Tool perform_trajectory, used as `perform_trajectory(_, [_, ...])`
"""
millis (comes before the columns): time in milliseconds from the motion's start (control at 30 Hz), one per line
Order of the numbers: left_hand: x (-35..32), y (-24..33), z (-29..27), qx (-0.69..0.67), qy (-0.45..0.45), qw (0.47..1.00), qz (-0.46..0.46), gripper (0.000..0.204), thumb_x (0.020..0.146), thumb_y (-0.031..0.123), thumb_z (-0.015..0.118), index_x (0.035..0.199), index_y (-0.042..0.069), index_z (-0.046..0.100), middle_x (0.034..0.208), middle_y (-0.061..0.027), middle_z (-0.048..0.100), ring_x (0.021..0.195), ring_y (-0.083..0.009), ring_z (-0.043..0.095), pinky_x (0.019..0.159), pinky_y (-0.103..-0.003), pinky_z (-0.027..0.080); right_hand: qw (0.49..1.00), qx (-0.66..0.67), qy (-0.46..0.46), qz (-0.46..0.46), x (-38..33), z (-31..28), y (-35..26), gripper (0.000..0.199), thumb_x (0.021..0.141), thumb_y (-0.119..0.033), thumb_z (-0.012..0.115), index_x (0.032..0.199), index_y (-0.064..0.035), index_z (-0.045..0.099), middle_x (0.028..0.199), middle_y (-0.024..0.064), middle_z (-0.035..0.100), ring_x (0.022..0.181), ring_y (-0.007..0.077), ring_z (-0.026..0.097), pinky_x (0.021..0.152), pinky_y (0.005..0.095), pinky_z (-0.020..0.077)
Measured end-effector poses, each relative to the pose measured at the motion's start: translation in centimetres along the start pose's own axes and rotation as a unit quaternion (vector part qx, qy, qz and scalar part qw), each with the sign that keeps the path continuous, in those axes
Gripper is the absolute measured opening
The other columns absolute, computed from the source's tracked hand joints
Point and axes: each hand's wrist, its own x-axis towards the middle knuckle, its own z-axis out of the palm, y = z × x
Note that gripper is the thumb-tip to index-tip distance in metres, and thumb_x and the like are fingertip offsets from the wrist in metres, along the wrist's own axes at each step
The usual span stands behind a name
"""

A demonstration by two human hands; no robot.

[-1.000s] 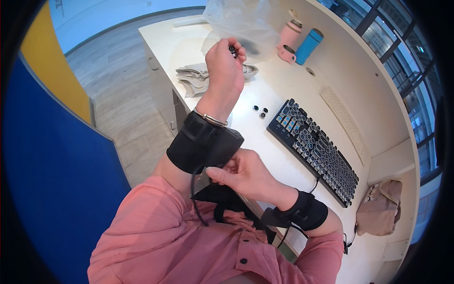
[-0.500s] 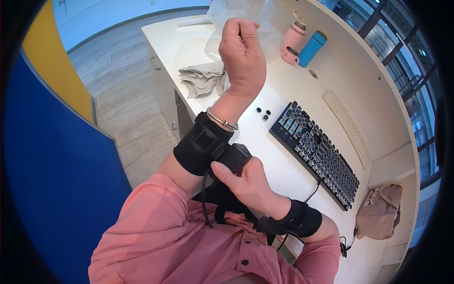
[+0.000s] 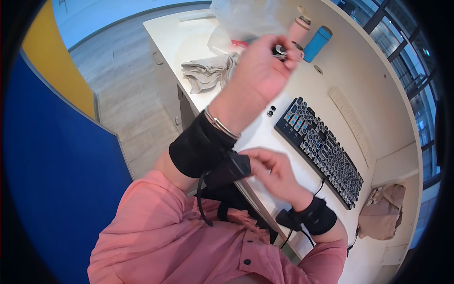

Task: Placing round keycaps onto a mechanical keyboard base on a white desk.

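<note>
Black fabric wraps the left forearm as a wrist band (image 3: 201,151), just below a thin metal bracelet (image 3: 222,125), and the right hand (image 3: 269,173) pinches the small black box (image 3: 229,169) fixed to that band, fingers closed on its edge. To do this well, the left arm should be kept raised and steady while the right hand presses the box flat against the band, and the dangling black cable (image 3: 202,201) beneath it should hang free of the sleeve. The left hand (image 3: 260,71) is loosely curled, with a small dark object at its fingertips; I cannot tell what it is. Beyond the right hand lies a black keyboard (image 3: 321,149) on the white counter (image 3: 359,80). Past the left hand sit a crumpled grey cloth (image 3: 205,73), a clear plastic bag (image 3: 243,19), a pink bottle (image 3: 300,29) and a blue bottle (image 3: 317,43). Left of the arms stands a blue partition (image 3: 56,180) over wood flooring (image 3: 123,90).
</note>
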Motion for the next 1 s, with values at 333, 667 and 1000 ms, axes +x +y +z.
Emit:
perform_trajectory(333, [-8.7,-16.7,2.6,0.39,-0.109,0.889,-0.213,0.023,0.081,0.012,0.048,0.065,-0.002,0.053,0.058,-0.0085,0.052,0.048,-0.0149,0.047,0.046,-0.03,0.037,0.972,0.152,-0.159,0.086,2.0,-3.0,-0.5,0.014,0.086,-0.014,0.067,0.085,-0.0002,0.066,0.073,0.0004,0.064,0.063,0.0034,0.057,0.057,0.0178,0.0458])
perform_trajectory(667, [-11.6,-18.8,1.2,0.472,-0.289,0.746,-0.369,0.021,0.076,0.007,0.05,0.058,-0.005,0.052,0.055,-0.0139,0.051,0.049,-0.0228,0.046,0.05,-0.04,0.038,0.931,-0.147,-0.321,0.097,1.6,-4.3,-4.3,0.039,0.09,-0.025,0.062,0.061,-0.0026,0.048,0.053,-0.0062,0.041,0.048,0.0025,0.036,0.044,0.0217,0.0281])
perform_trajectory(1000, [-19.8,-20.9,2.8,0.545,-0.343,0.739,-0.195,0.023,0.08,0.01,0.049,0.068,-0.004,0.062,0.068,-0.0247,0.061,0.071,-0.0267,0.066,0.067,-0.04,0.048,0.961,0.0,-0.209,0.18,-0.2,-2.8,-3.8,0.033,0.094,-0.016,0.053,0.065,-0.0008,0.051,0.056,-0.0037,0.048,0.052,0.0031,0.044,0.048,0.0216,0.0375])
